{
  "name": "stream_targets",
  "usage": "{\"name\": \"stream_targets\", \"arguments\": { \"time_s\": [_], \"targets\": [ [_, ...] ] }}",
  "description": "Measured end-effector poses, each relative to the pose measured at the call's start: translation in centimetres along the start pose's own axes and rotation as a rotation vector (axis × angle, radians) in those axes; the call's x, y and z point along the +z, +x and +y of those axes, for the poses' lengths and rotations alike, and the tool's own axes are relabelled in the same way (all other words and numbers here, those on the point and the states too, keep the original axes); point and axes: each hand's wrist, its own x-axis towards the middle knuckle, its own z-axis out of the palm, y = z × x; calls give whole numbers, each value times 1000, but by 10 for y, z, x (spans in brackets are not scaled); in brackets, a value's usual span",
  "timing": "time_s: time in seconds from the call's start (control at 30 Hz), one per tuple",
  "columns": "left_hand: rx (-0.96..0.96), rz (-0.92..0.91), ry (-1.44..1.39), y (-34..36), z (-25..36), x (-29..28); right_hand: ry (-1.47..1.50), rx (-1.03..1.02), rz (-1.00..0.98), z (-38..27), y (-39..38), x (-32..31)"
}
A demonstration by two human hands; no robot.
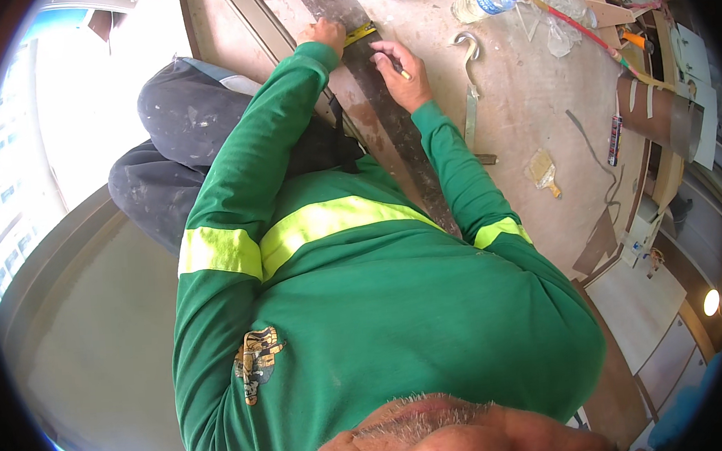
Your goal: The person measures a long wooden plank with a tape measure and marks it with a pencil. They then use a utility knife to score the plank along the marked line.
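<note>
A long dark board (394, 113) runs away from me beneath my hands. At its left edge, my left hand (328, 36) is closed on a yellow tape measure (359, 34), whose blade lies across the board. My right hand (405, 76) is just to the right, over the board's right edge, with its fingers closed around a thin, pale-ended pencil or marker (405, 74). The index finger points toward the tape. The fingertips of my left hand are partly hidden.
To the right lie a tool with a curved metal end (468, 48), a water bottle (488, 2), clear plastic (563, 31), a red stick (577, 30), a paintbrush (543, 172), a tube (615, 140) and a dark cable (590, 148). A brown rail (254, 27) runs along the left.
</note>
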Motion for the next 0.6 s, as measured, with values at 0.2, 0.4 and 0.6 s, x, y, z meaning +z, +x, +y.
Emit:
{"name": "stream_targets", "arguments": {
  "time_s": [0.2, 0.4, 0.6],
  "targets": [
    [47, 7, 28, 4, -1, 2, 115, 43, -100, 20, 29, -2],
    [117, -26, 94, 18, -12, 8, 81, 100, -166, 23, 38, 5],
    [167, -47, 89, 17, -12, -3, 43, 85, -150, 19, 37, 7]
  ]
}}
